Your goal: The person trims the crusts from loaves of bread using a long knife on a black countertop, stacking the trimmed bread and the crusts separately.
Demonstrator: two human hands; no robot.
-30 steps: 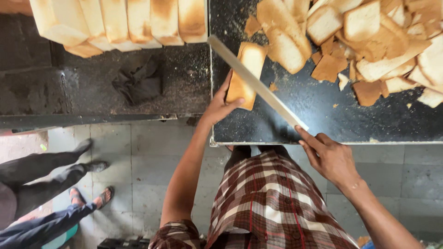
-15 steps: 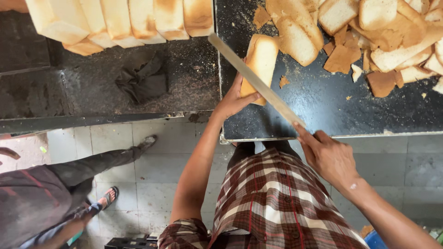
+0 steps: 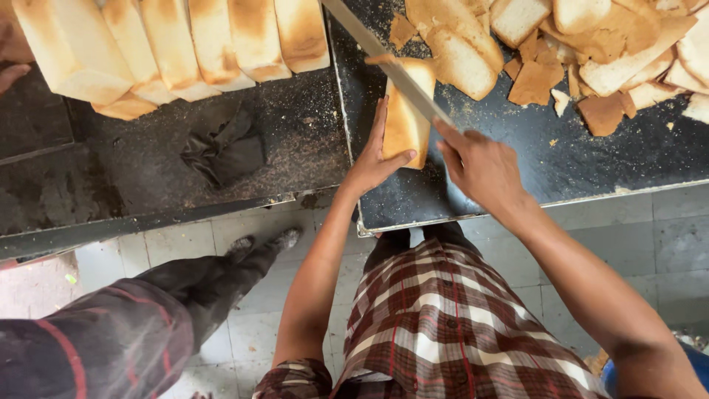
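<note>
A rectangular loaf of bread (image 3: 405, 118) stands on end on the dark metal tray (image 3: 517, 185) in front of me. My left hand (image 3: 373, 159) presses flat against its left side and holds it steady. My right hand (image 3: 480, 166) grips the handle of a long knife (image 3: 384, 63). The blade slants up to the left and lies across the top of the loaf.
A heap of trimmed crusts and bread pieces (image 3: 583, 52) covers the tray's far right. A row of whole loaves (image 3: 170, 44) stands on the dark counter at left, beside a crumpled black cloth (image 3: 225, 148). Another person's leg (image 3: 162, 310) stands on the tiled floor at lower left.
The loaf and both hands have come nearer to me, and the knife now rests on the loaf's top. The other person at left has stepped closer.
</note>
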